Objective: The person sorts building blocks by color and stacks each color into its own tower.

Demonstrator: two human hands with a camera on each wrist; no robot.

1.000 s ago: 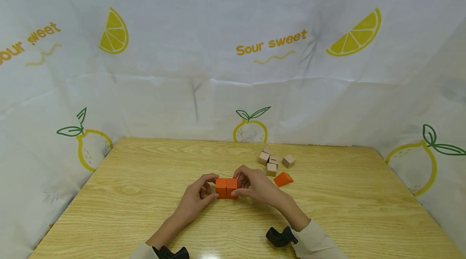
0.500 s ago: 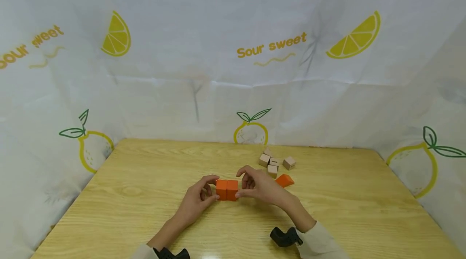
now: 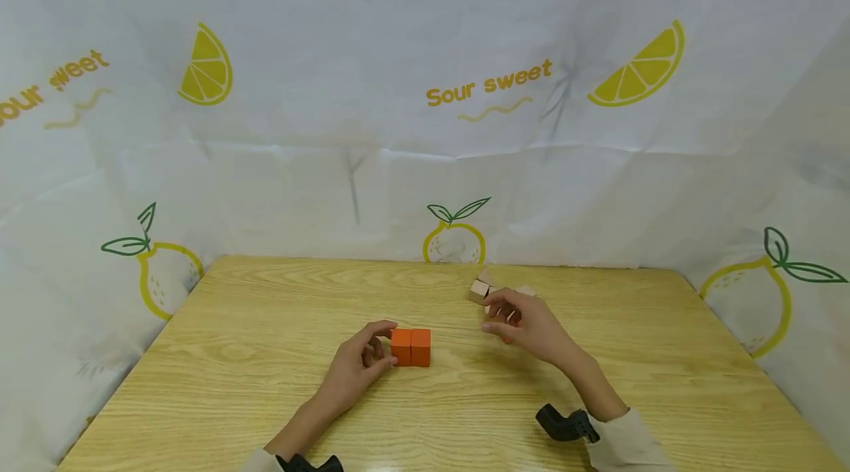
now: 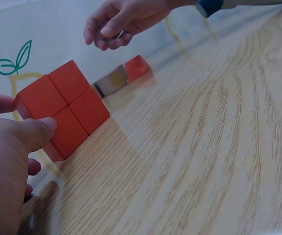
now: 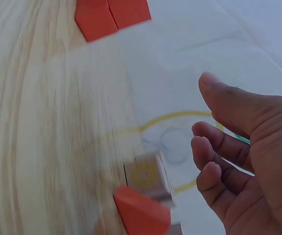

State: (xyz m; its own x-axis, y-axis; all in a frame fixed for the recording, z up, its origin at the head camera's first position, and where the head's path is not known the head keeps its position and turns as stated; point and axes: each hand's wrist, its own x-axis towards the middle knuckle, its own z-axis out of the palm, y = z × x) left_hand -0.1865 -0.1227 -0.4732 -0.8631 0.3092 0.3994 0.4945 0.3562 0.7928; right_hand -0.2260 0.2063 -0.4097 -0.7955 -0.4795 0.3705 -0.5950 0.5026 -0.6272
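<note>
Several orange cubes (image 4: 68,105) stand together as a small block, two wide and two high, on the table. My left hand (image 3: 355,369) pinches the block's left side, thumb on the near face and index finger at the far edge. To the right, my right hand (image 3: 534,328) hovers above an orange wedge (image 5: 141,210) and plain wooden blocks (image 3: 479,290). Its fingers are loosely bent and hold nothing, with a gap between thumb and fingertips in the right wrist view. In the head view this hand hides most of the wedge and part of the wooden pieces.
A wood-grain table (image 3: 265,310) carries everything. Behind it hangs a white cloth (image 3: 299,184) printed with lemons and lettering. One wooden block (image 5: 146,176), marked with a yellow ring, lies beside the wedge.
My right hand has let go of the orange cubes and moved right, over the wedge and wooden blocks. My left hand has stayed at the cubes, which have hardly moved.
</note>
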